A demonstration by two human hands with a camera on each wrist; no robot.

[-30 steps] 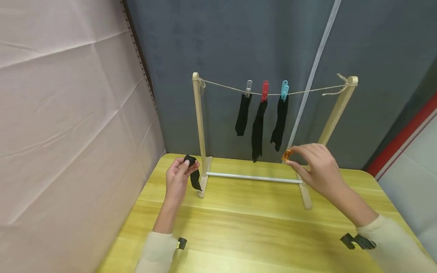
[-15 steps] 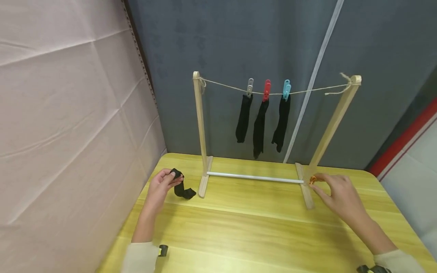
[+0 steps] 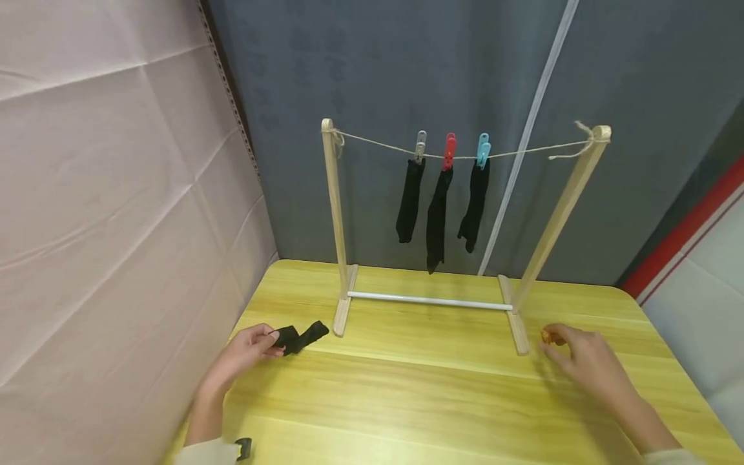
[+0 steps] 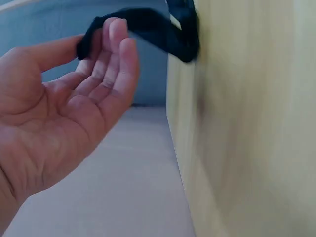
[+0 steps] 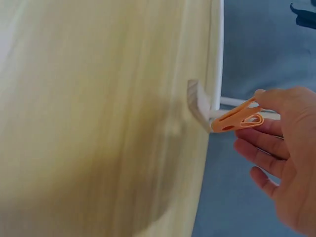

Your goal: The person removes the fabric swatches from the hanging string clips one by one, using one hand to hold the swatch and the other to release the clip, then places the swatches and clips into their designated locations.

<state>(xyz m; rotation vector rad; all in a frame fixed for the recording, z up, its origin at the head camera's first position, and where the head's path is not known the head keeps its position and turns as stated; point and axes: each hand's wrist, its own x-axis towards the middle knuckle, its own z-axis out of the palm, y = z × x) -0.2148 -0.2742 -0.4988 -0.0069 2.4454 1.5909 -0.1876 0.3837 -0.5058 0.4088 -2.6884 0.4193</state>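
In the head view my left hand (image 3: 247,352), low at the table's left side, pinches one end of a black sock (image 3: 303,338). The sock's other end trails to the right, close to the rack's left foot. My right hand (image 3: 593,368) holds an orange clothespin (image 5: 238,118) between thumb and forefinger, with the other fingers loosely bent below it. It is low over the table, right of the rack's right foot (image 3: 514,316). Behind, three black socks hang on the string (image 3: 378,143) under a grey clothespin (image 3: 420,147), a red clothespin (image 3: 449,152) and a blue clothespin (image 3: 483,151).
A wooden rack with a left post (image 3: 334,206), a right post (image 3: 560,216) and a white bottom bar (image 3: 430,300) stands on the yellow wood-grain table (image 3: 395,400). A pale cloth wall (image 3: 116,194) borders the left; a dark grey curtain (image 3: 378,64) hangs behind.
Both hands have come down and apart: the left moved left and lower with the black sock, the right moved right and lower with the orange clothespin. The hung socks stay on the string.
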